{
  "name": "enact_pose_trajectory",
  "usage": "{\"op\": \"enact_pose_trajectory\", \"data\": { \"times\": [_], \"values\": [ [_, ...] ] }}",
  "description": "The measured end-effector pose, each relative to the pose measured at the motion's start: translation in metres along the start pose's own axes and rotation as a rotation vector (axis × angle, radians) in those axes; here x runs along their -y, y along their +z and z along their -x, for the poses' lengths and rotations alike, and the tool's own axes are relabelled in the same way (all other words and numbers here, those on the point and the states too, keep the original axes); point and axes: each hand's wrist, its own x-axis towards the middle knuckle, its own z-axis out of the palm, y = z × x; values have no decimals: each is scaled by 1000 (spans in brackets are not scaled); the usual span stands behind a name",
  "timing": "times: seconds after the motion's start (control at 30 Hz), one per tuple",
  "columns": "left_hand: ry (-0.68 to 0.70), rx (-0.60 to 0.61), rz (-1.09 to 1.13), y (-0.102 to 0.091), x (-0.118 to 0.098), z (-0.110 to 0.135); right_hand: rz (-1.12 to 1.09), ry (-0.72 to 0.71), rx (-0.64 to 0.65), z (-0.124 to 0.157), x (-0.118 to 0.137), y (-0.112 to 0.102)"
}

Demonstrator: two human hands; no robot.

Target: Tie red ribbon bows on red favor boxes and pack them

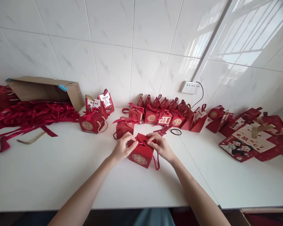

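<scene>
A red gift box [140, 158] with a round gold emblem stands upright on the white table, a red cord handle [157, 162] hanging at its right side. Across its top runs a thin red ribbon [141, 143], near dark slots in the lid. My left hand [123, 147] pinches the ribbon at the box's left top edge. On the opposite side, my right hand [162, 147] has its fingers closed at the ribbon's other end, partly hiding it. Just behind my left hand sits another red box [124, 128] with a ribbon bow on top.
At the left, red ribbons [37, 114] spill from a cardboard box [44, 81]. Several finished-looking red boxes [151, 116] line the wall. A black hair tie [176, 131] lies behind my right hand. More red boxes and cartons [240, 147] crowd the right side. A power strip [190, 87] is on the wall.
</scene>
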Motion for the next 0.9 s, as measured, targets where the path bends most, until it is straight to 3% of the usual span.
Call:
{"op": "enact_pose_trajectory", "data": {
  "times": [0.1, 0.27, 0.43, 0.53, 0.67, 0.9],
  "values": [
    [-90, 51, 46, -4, -4, 1, 45, -8, -39, 0, 1, -3],
    [-171, 122, 127, -9, -9, 1, 318, -16, -88, 1, 6, -15],
    [-341, 357, 432, -16, -11, 0, 406, 43, -68, 3, 17, -25],
    [-372, 467, 545, -19, -13, 0, 322, 168, 15, 5, 21, -30],
    [-395, 492, 538, -23, -13, 0, 218, 416, 154, 7, 18, -38],
    [-490, 491, 426, -33, -15, -2, -36, 421, 427, 9, 14, -46]
  ]
}}
